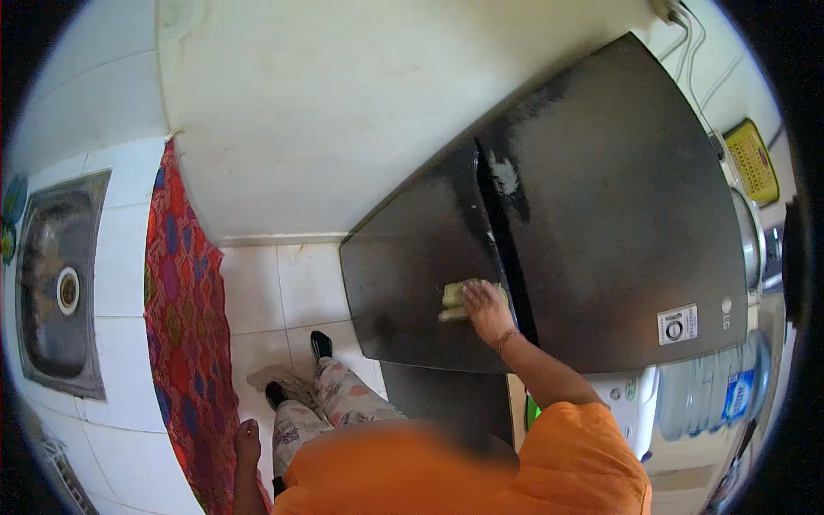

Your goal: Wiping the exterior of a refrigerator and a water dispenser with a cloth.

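Note:
My right hand (488, 312) presses a folded pale yellow cloth (455, 295) flat against the dark grey front of a refrigerator (618, 212). The cloth lies on the lower door, just beside the dark gap between the two doors. A whitish worn patch (505, 177) marks the upper door near that gap. My left hand (248, 439) hangs low at my side, close to a red patterned curtain (187, 302). Its fingers are partly hidden and small, and nothing is plainly visible in it.
Left of me, a steel sink (58, 347) is set in a white tiled counter (122, 270). A large water bottle (695, 393) sits on a white dispenser (634, 396) beyond the refrigerator. A crumpled cloth (293, 385) lies on the floor by my feet. A yellow basket (750, 164) stands far right.

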